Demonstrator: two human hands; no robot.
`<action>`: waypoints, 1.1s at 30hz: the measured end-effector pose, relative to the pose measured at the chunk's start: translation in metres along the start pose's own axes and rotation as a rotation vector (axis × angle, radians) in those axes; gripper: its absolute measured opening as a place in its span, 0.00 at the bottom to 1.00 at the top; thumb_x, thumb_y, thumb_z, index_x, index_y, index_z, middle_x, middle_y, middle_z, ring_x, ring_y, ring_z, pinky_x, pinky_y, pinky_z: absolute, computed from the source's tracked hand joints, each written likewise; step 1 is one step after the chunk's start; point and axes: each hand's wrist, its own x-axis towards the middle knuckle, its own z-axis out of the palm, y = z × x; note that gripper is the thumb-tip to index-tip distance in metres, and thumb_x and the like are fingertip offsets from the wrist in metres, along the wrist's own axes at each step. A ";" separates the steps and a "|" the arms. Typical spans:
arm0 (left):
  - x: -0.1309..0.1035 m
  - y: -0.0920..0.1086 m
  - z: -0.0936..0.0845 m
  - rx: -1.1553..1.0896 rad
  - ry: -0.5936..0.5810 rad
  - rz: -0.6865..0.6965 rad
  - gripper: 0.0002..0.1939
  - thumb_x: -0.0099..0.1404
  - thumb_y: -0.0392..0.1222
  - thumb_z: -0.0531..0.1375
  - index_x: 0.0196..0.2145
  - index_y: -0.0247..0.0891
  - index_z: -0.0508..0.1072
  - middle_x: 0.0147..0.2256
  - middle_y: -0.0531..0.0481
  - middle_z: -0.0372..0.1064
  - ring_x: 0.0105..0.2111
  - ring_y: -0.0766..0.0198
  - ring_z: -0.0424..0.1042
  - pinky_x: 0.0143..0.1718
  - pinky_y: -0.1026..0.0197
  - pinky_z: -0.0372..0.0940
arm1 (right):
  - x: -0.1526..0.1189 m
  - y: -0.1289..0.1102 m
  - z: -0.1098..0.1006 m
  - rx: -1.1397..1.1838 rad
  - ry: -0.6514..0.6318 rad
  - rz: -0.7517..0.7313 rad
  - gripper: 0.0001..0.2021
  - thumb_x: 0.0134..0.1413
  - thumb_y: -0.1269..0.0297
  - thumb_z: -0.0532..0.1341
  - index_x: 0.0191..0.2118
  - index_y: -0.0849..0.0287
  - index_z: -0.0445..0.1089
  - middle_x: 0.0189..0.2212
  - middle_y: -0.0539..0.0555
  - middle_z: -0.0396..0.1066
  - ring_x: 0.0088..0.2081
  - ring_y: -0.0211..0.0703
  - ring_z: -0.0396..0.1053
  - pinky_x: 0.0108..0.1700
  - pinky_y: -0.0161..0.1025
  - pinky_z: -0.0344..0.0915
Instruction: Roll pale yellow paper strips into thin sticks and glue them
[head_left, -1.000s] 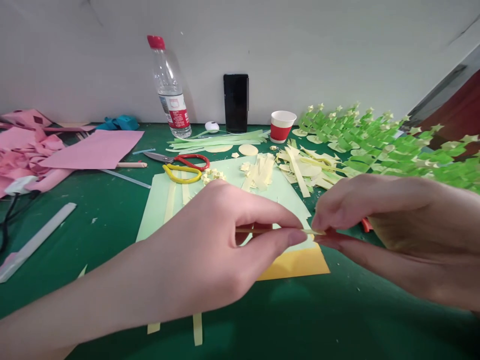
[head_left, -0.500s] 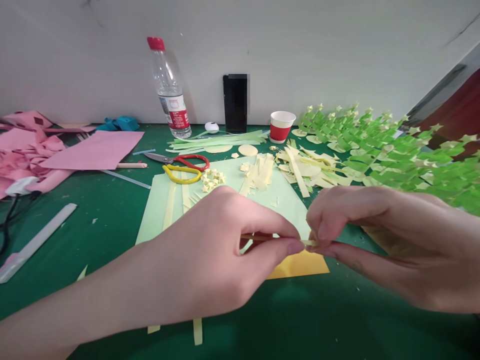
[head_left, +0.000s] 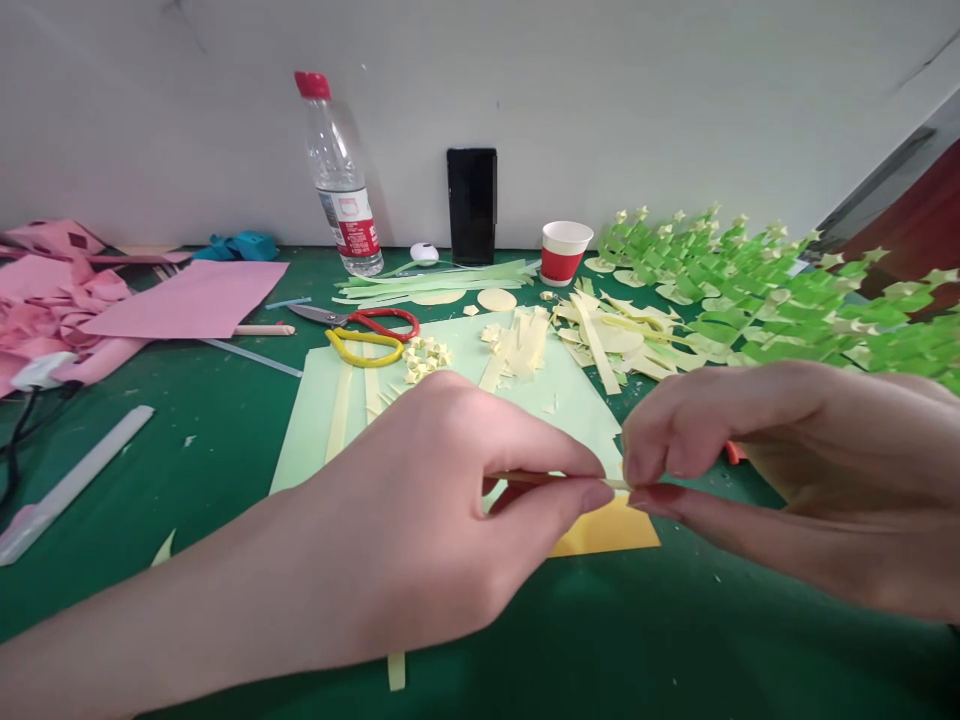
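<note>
Between our two hands we hold a narrow yellow paper strip (head_left: 551, 478), raised over the worktop (head_left: 585, 640) in front of its back edge. Our left hand (head_left: 427, 510) has its grip clamped on the strip, thumb below and finger above, with one part of the strip running back inside the curl of the hand. Our right hand (head_left: 780, 480) has its grip pinched together on the short end that sticks out, the fingertips of both hands close but apart.

Below and behind them we see a pale green sheet (head_left: 307, 420), with an orange sheet (head_left: 611, 530) showing by its near right corner. At the green sheet's back left corner lie scissors (head_left: 367, 348) with one red and one yellow handle; just beside them is a small heap of paper stars (head_left: 427, 358). Cream paper pieces (head_left: 525, 345) lie along the same sheet's back edge. Along the worktop's back edge we have a bottle (head_left: 349, 215), a phone (head_left: 472, 205) propped upright and a paper cup (head_left: 566, 255), with green paper plants (head_left: 750, 275) spread toward the back right corner.
</note>
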 end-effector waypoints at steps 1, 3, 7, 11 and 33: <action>0.000 0.000 0.001 0.001 0.005 0.009 0.15 0.66 0.38 0.54 0.27 0.43 0.79 0.16 0.56 0.67 0.14 0.70 0.60 0.14 0.65 0.51 | 0.000 0.000 0.001 -0.020 -0.001 -0.008 0.05 0.61 0.68 0.57 0.34 0.54 0.61 0.28 0.45 0.69 0.28 0.28 0.69 0.33 0.21 0.69; -0.001 0.001 0.001 0.003 0.015 0.027 0.15 0.66 0.37 0.54 0.26 0.42 0.78 0.14 0.57 0.63 0.13 0.71 0.58 0.14 0.66 0.50 | 0.000 -0.002 0.001 -0.065 0.002 -0.027 0.04 0.61 0.70 0.56 0.34 0.55 0.61 0.27 0.45 0.69 0.26 0.27 0.69 0.32 0.20 0.69; -0.002 0.001 0.002 0.002 0.066 0.092 0.16 0.67 0.33 0.54 0.25 0.38 0.77 0.14 0.58 0.57 0.14 0.73 0.55 0.14 0.68 0.50 | 0.001 -0.005 0.000 -0.115 -0.020 -0.031 0.06 0.61 0.70 0.54 0.31 0.56 0.61 0.27 0.46 0.68 0.29 0.29 0.70 0.33 0.20 0.69; -0.002 0.001 0.003 -0.016 0.091 0.143 0.15 0.67 0.31 0.54 0.27 0.33 0.78 0.16 0.59 0.58 0.15 0.75 0.55 0.15 0.71 0.51 | 0.007 -0.009 -0.002 -0.059 0.025 -0.083 0.06 0.54 0.76 0.56 0.32 0.57 0.63 0.28 0.46 0.69 0.29 0.28 0.70 0.32 0.19 0.67; -0.004 -0.004 0.004 0.096 0.140 0.148 0.17 0.66 0.30 0.55 0.20 0.34 0.74 0.14 0.60 0.55 0.14 0.76 0.52 0.14 0.70 0.49 | 0.009 -0.001 -0.004 -0.509 0.176 -0.283 0.07 0.62 0.71 0.57 0.35 0.54 0.69 0.31 0.45 0.72 0.28 0.29 0.68 0.29 0.29 0.65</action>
